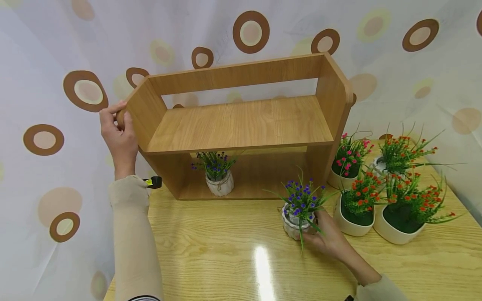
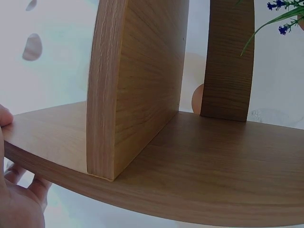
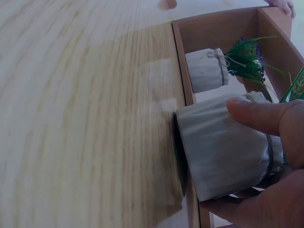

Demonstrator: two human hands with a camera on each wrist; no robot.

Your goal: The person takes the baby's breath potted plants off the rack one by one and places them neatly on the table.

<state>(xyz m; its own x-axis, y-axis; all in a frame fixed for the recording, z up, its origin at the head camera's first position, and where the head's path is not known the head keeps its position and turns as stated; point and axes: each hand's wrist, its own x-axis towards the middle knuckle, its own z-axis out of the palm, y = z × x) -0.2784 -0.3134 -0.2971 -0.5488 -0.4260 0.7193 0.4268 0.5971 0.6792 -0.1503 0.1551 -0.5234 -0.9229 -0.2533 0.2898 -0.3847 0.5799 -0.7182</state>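
My left hand (image 1: pixel 119 133) grips the front upper edge of the left side panel of a two-tier wooden shelf (image 1: pixel 241 121); in the left wrist view its fingers curl under the board. My right hand (image 1: pixel 327 236) holds a white pot with purple flowers (image 1: pixel 301 202) just in front of the shelf's lower right opening. In the right wrist view the thumb lies across the side of that white pot (image 3: pixel 223 147), which has twine round its rim, with fingers beneath. Another twine-tied white pot of purple flowers (image 1: pixel 220 184) stands on the lower tier, left of centre.
To the right of the shelf several white pots stand on the wooden table (image 1: pixel 211 251): one with pink flowers (image 1: pixel 348 161), others with orange-red flowers (image 1: pixel 359 205). A patterned cloth (image 1: pixel 45 179) hangs behind and to the left. The upper tier (image 1: pixel 241 123) is bare wood.
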